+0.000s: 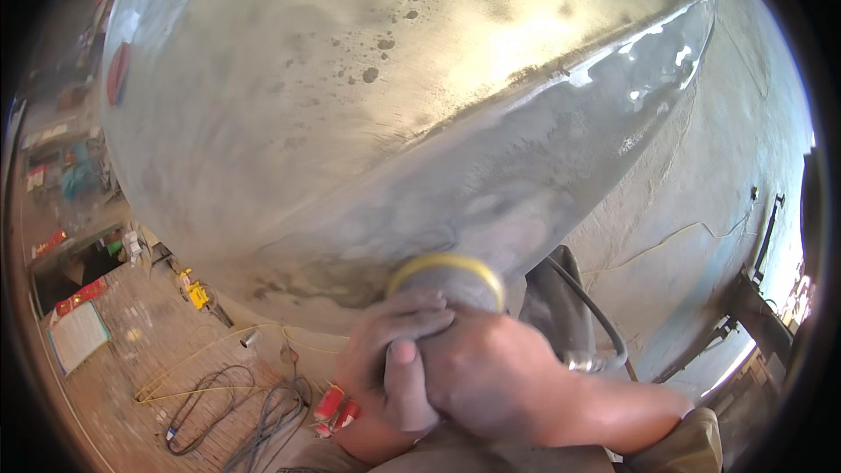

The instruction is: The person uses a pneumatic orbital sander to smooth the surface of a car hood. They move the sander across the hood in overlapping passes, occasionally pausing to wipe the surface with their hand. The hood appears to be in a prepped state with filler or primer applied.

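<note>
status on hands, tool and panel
Left hand, right hand closed round yellow-rimmed tool. Tool at grey panel, contact unclear. Black hose beside right forearm.

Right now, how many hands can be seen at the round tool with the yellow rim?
2 hands: the left hand, below and left of the yellow rim, and the right hand, directly beside it, below the rim.

Both hands (482, 363) touching, fingers (420, 326) curled; bare right forearm (604, 407) slanting in from lower right.

Warm glare burns out part of the grey panel (298, 136); the far left blurs; fisheye distortion bends edges.
</note>
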The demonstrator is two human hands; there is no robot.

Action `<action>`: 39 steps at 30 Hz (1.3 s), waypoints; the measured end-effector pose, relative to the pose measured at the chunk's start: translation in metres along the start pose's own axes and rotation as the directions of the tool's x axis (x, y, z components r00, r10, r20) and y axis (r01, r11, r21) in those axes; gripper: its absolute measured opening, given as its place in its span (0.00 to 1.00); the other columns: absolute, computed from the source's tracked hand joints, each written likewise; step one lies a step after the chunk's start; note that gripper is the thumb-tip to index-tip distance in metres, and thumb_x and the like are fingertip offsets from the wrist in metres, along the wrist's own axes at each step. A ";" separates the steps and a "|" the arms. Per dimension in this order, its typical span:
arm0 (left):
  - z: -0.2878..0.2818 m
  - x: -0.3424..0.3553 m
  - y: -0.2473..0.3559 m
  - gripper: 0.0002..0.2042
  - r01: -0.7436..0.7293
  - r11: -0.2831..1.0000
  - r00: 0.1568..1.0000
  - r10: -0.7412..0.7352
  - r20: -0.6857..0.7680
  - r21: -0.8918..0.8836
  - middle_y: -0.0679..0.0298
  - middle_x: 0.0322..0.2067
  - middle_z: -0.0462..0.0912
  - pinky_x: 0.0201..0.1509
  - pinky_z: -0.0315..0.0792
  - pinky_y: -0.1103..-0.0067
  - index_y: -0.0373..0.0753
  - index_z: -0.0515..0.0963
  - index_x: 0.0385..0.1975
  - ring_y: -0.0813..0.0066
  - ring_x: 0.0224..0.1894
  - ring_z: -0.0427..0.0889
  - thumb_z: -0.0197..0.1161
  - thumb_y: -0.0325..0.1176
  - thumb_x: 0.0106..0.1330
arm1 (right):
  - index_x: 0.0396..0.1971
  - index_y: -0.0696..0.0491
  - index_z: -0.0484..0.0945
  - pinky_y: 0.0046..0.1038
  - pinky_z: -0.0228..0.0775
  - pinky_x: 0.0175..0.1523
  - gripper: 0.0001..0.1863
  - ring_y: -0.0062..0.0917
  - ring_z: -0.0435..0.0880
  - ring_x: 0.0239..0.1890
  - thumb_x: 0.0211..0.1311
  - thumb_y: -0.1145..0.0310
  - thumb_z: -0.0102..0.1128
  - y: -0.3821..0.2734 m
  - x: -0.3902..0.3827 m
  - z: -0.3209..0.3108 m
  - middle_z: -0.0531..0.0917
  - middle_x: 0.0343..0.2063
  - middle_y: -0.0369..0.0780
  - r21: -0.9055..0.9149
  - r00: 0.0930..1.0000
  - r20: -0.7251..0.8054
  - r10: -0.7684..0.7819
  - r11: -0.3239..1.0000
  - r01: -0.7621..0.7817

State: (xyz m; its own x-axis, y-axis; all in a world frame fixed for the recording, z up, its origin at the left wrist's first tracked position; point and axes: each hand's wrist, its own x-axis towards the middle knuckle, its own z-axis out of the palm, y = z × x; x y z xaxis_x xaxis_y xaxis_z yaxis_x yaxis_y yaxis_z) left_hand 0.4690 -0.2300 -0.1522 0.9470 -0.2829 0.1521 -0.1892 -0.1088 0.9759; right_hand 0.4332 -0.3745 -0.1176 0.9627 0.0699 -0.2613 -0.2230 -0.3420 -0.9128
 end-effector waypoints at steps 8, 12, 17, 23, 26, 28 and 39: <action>0.002 0.002 0.005 0.17 0.009 1.000 1.000 -0.009 -0.018 -0.006 0.42 0.37 0.90 0.51 0.84 0.66 0.23 0.86 0.35 0.49 0.43 0.91 0.54 0.31 0.73 | 0.21 0.56 0.82 0.38 0.86 0.33 0.14 0.40 0.89 0.26 0.63 0.66 0.59 0.003 0.005 -0.010 0.84 0.21 0.46 0.027 0.995 -0.045 -0.089 0.996 0.090; -0.001 -0.003 -0.002 0.17 -0.021 0.999 1.000 0.021 -0.015 -0.034 0.42 0.37 0.90 0.52 0.84 0.66 0.23 0.86 0.34 0.50 0.43 0.91 0.54 0.31 0.73 | 0.20 0.56 0.83 0.37 0.85 0.32 0.13 0.38 0.89 0.26 0.61 0.66 0.60 0.007 -0.003 0.020 0.85 0.21 0.44 -0.085 0.988 -0.071 -0.140 0.987 0.134; 0.003 0.005 0.000 0.16 -0.019 1.000 1.000 0.019 0.016 -0.012 0.41 0.36 0.90 0.51 0.85 0.66 0.22 0.86 0.35 0.50 0.42 0.91 0.54 0.30 0.73 | 0.22 0.49 0.83 0.35 0.84 0.34 0.09 0.39 0.90 0.32 0.60 0.68 0.58 0.004 0.001 -0.014 0.86 0.26 0.41 -0.018 0.998 0.053 -0.022 1.000 0.023; -0.003 0.000 0.000 0.16 0.004 1.000 1.000 -0.003 0.003 -0.015 0.41 0.36 0.90 0.50 0.85 0.66 0.22 0.86 0.36 0.49 0.41 0.92 0.55 0.30 0.73 | 0.21 0.50 0.82 0.38 0.84 0.36 0.10 0.38 0.90 0.30 0.61 0.69 0.59 0.004 0.000 0.013 0.86 0.25 0.43 -0.134 0.993 0.035 -0.114 0.984 0.118; 0.012 0.022 0.002 0.16 -0.013 0.998 0.998 0.016 0.057 -0.054 0.40 0.36 0.90 0.49 0.86 0.66 0.21 0.86 0.36 0.49 0.40 0.92 0.56 0.30 0.73 | 0.21 0.53 0.81 0.36 0.84 0.39 0.12 0.37 0.89 0.29 0.65 0.70 0.58 0.010 -0.004 0.000 0.84 0.24 0.44 -0.006 0.999 0.015 -0.044 0.999 0.044; 0.025 0.030 0.000 0.16 -0.044 0.996 0.994 0.051 0.100 -0.074 0.40 0.36 0.90 0.49 0.86 0.66 0.21 0.87 0.37 0.49 0.40 0.92 0.56 0.30 0.73 | 0.22 0.54 0.81 0.35 0.83 0.40 0.12 0.38 0.89 0.29 0.67 0.69 0.58 0.011 -0.002 -0.019 0.83 0.23 0.44 -0.009 0.999 -0.017 -0.033 0.999 0.033; -0.087 -0.022 -0.023 0.23 0.035 0.994 0.990 -0.021 -0.138 0.101 0.38 0.36 0.89 0.57 0.83 0.56 0.21 0.83 0.33 0.47 0.45 0.90 0.51 0.40 0.77 | 0.31 0.54 0.81 0.33 0.86 0.40 0.06 0.37 0.90 0.35 0.58 0.68 0.60 -0.009 0.029 0.089 0.85 0.28 0.44 -0.195 0.919 -0.078 -0.387 0.909 0.367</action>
State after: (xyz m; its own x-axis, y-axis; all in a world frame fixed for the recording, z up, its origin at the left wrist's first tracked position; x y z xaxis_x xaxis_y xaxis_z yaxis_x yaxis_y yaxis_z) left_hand 0.4753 -0.1388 -0.1647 0.9775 -0.1459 0.1520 -0.1812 -0.2141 0.9599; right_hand 0.4499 -0.2863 -0.1446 0.9827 0.1236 0.1380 0.1804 -0.4686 -0.8648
